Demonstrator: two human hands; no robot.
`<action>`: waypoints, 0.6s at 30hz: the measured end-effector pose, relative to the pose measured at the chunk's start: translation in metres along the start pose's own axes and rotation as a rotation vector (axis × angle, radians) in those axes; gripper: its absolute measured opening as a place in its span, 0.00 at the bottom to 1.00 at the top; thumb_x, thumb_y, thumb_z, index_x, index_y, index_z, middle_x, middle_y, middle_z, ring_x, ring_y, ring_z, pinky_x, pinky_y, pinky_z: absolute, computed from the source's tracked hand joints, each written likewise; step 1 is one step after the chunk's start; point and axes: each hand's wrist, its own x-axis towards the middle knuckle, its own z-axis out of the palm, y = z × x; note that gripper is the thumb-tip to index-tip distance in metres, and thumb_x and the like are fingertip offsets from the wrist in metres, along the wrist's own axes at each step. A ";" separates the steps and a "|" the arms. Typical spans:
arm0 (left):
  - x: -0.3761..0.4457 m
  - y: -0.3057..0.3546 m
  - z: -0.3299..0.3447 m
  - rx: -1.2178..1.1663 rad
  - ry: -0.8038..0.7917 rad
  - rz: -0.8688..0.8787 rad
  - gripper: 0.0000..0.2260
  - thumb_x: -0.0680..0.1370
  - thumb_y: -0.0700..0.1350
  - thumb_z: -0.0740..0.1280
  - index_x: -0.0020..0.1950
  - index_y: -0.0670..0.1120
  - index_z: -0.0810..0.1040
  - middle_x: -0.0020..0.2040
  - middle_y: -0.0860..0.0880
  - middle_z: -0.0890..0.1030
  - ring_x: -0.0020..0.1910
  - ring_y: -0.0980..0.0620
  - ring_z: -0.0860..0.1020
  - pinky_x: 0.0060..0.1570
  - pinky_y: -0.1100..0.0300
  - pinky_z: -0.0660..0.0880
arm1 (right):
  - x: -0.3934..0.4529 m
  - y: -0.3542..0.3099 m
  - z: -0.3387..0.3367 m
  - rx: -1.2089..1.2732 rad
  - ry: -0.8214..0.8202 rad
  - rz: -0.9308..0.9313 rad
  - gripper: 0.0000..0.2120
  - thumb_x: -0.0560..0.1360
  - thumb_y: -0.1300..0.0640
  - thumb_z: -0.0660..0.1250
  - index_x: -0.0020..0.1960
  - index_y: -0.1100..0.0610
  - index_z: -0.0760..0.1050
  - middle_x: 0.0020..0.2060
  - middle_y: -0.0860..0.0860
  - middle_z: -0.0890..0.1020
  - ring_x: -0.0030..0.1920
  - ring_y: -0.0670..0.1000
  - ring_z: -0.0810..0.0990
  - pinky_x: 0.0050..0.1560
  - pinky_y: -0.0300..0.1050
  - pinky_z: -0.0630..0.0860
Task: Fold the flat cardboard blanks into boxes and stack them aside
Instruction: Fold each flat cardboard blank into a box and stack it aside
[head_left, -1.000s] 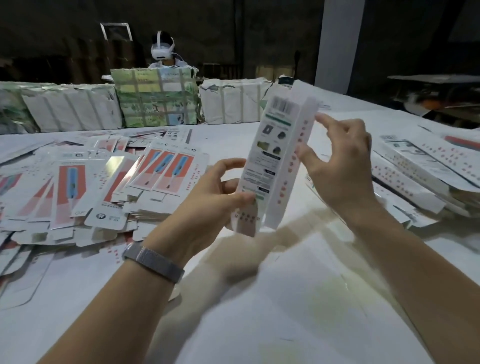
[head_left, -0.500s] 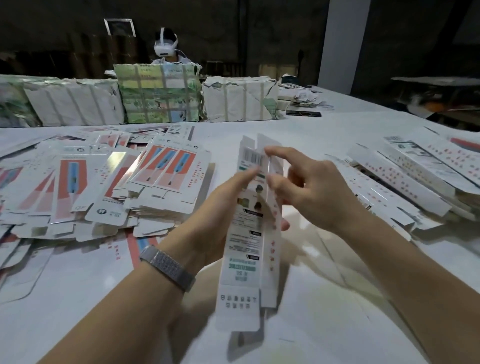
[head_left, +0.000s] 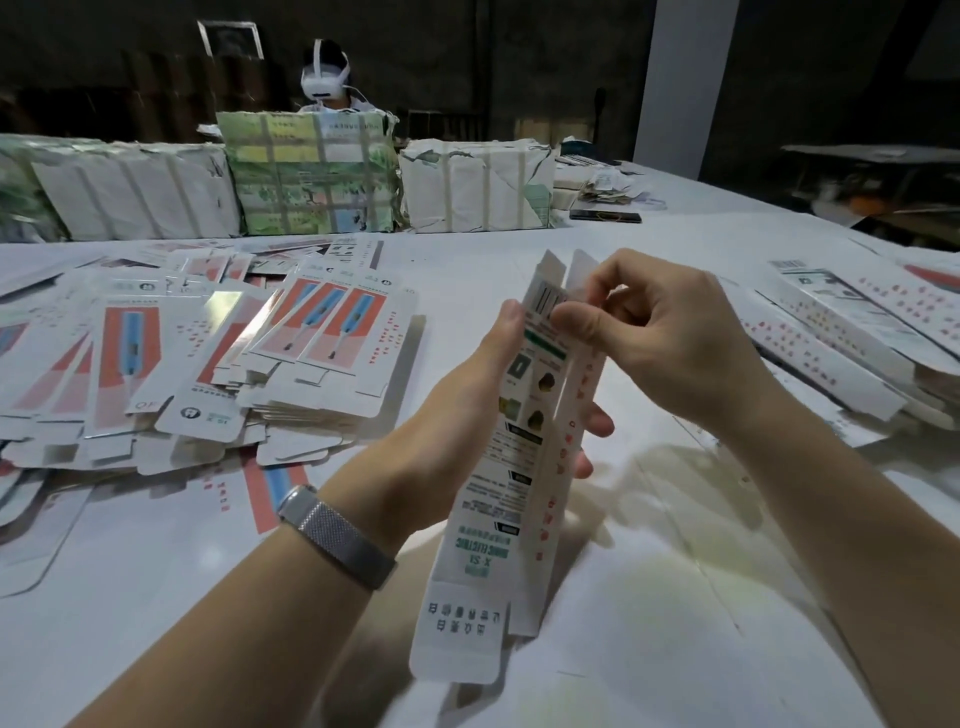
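Your left hand (head_left: 467, 395) cradled the half-formed box (head_left: 524, 452) from behind, fingers wrapped round its middle, holding it upright above the counter (head_left: 675, 623). Your right hand (head_left: 670, 338) pinched the top flaps, thumb and forefinger closed on them; probably tucking, though the flap edges were hard to read. Bottom flap hung open. Many flat blanks (head_left: 218, 364) waited left; folded boxes (head_left: 841, 332) lay stacked right.
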 end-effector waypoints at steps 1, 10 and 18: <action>0.001 -0.001 0.000 -0.009 -0.015 -0.004 0.30 0.82 0.66 0.45 0.65 0.48 0.76 0.51 0.41 0.85 0.44 0.41 0.83 0.49 0.49 0.81 | 0.001 0.000 -0.002 -0.007 -0.019 -0.011 0.17 0.69 0.38 0.68 0.39 0.53 0.74 0.28 0.54 0.80 0.26 0.51 0.73 0.30 0.50 0.72; -0.002 0.012 0.010 0.047 -0.073 0.045 0.28 0.82 0.61 0.46 0.62 0.44 0.75 0.46 0.38 0.80 0.37 0.46 0.79 0.40 0.56 0.79 | 0.008 0.004 -0.020 0.044 -0.170 -0.050 0.16 0.72 0.45 0.68 0.37 0.57 0.74 0.28 0.48 0.78 0.27 0.46 0.71 0.29 0.39 0.68; 0.001 0.014 0.010 -0.034 -0.078 0.003 0.23 0.78 0.63 0.53 0.58 0.46 0.75 0.45 0.40 0.78 0.39 0.46 0.77 0.41 0.57 0.76 | 0.007 0.005 -0.026 0.312 -0.276 0.000 0.16 0.74 0.49 0.68 0.37 0.61 0.72 0.33 0.50 0.81 0.31 0.47 0.73 0.29 0.39 0.72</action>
